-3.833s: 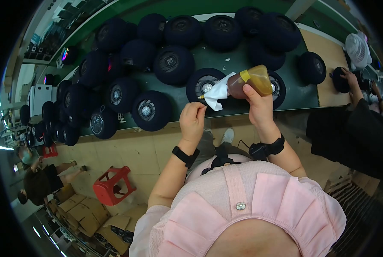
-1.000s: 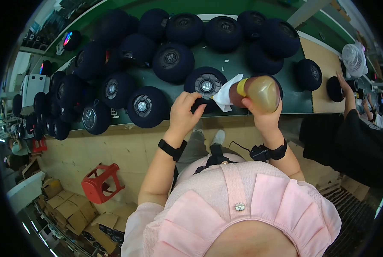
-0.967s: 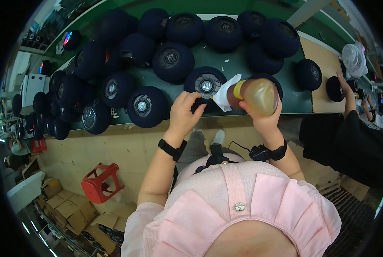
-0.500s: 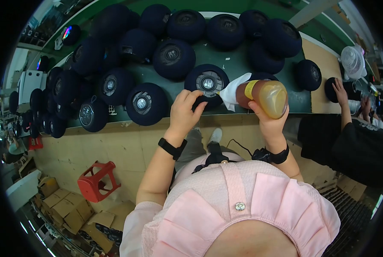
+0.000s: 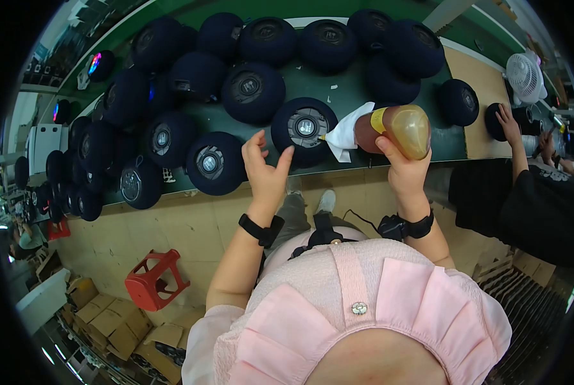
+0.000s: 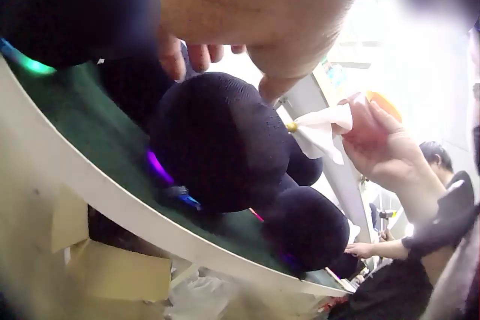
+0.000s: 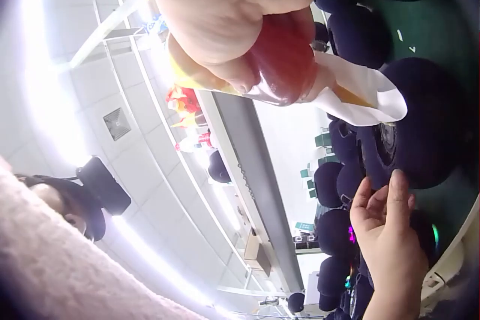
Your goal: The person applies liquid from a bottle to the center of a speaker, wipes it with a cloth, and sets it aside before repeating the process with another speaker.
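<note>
My right hand (image 5: 408,172) grips a squeeze bottle (image 5: 410,127) with amber liquid inside, tilted with its nozzle to the left. A white cloth (image 5: 343,136) is wrapped about the nozzle, leaving the yellow tip bare. That tip overlaps the face of a round, dark blue, fabric-covered speaker (image 5: 306,124) at the table's front edge. Left of this speaker, my left hand (image 5: 266,172) has its thumb and fingers spread, with nothing held. In the right wrist view the left hand (image 7: 391,241) is below the cloth (image 7: 364,95). The left wrist view shows the cloth (image 6: 326,131) beyond the left thumb.
Many similar speakers crowd the green table (image 5: 441,138), one (image 5: 215,163) close left of my left hand. At right, another person's hand (image 5: 509,127) touches a speaker near a white fan (image 5: 526,77). A red stool (image 5: 155,279) stands on the floor.
My left hand has drawn back from the speaker's lower left edge and spread its fingers. Over the last second, the bottle in my right hand has moved right, its tip staying at the speaker.
</note>
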Available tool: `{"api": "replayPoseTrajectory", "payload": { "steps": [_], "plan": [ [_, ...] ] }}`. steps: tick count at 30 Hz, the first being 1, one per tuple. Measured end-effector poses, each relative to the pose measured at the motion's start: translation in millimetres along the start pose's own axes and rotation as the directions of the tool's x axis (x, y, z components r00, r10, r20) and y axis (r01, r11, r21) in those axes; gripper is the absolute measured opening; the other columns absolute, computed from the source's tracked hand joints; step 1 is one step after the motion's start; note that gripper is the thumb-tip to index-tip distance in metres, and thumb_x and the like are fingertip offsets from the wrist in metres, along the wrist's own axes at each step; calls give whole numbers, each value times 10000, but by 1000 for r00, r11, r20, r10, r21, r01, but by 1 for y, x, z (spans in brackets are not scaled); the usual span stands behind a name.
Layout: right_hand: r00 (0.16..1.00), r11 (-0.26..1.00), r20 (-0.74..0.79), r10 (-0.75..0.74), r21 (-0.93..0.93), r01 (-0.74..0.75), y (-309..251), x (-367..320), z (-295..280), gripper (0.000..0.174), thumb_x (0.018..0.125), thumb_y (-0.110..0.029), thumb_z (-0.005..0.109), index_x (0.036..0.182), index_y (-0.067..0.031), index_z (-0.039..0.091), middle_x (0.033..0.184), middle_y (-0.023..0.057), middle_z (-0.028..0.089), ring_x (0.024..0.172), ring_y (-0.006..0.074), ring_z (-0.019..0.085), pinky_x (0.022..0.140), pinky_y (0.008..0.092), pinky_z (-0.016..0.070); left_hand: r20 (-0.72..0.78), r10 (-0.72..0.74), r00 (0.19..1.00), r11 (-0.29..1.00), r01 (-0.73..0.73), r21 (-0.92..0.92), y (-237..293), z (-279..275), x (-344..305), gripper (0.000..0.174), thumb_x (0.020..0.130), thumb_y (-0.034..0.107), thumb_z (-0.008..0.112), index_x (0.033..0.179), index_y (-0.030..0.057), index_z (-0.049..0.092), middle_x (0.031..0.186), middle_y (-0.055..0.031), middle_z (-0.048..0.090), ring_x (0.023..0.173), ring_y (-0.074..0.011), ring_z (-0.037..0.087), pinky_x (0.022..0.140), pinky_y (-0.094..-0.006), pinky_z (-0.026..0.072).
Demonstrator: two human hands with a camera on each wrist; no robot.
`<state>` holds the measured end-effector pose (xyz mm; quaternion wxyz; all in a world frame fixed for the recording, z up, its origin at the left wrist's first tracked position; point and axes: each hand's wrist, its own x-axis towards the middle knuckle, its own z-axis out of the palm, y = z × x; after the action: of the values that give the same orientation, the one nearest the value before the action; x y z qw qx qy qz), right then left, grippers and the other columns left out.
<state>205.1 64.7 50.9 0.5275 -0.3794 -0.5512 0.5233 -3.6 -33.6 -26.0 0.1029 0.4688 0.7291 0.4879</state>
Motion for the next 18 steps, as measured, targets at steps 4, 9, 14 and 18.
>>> {"api": "replayPoseTrajectory", "payload": {
  "steps": [4,9,14,18],
  "plan": [
    [1000,1000,15,21,-21,-20,-1,1,1,511,681,-29,770,1109,-9,491,1037,56,577,951,146,560,855,281,448,138,-412,901,894,429,-129,-15,5,-1,675,745,315,718,1237,-29,408,1093,-145,484,970,-210,507,786,-305,440],
    [999,999,10,43,21,-43,0,-3,-2,508,686,-19,763,1115,-7,492,1047,62,579,952,144,562,855,281,453,381,-609,696,659,711,-245,-9,4,8,761,747,405,695,1265,-53,377,1100,-150,516,960,-187,517,779,-292,429],
    [1000,1000,-11,16,-7,-16,-1,-4,2,507,682,-22,766,1111,-5,496,1038,61,584,940,146,567,852,281,454,511,-639,575,473,818,-329,-2,4,12,707,776,388,666,1287,-6,377,1111,-110,493,985,-196,502,818,-314,434],
    [999,998,5,37,-54,-37,-4,-5,1,515,678,-21,769,1114,-6,496,1027,59,585,947,149,565,865,283,444,536,-637,554,450,832,-326,8,4,14,690,780,358,669,1281,1,358,1095,-102,491,980,-199,500,816,-330,432]
  ]
}}
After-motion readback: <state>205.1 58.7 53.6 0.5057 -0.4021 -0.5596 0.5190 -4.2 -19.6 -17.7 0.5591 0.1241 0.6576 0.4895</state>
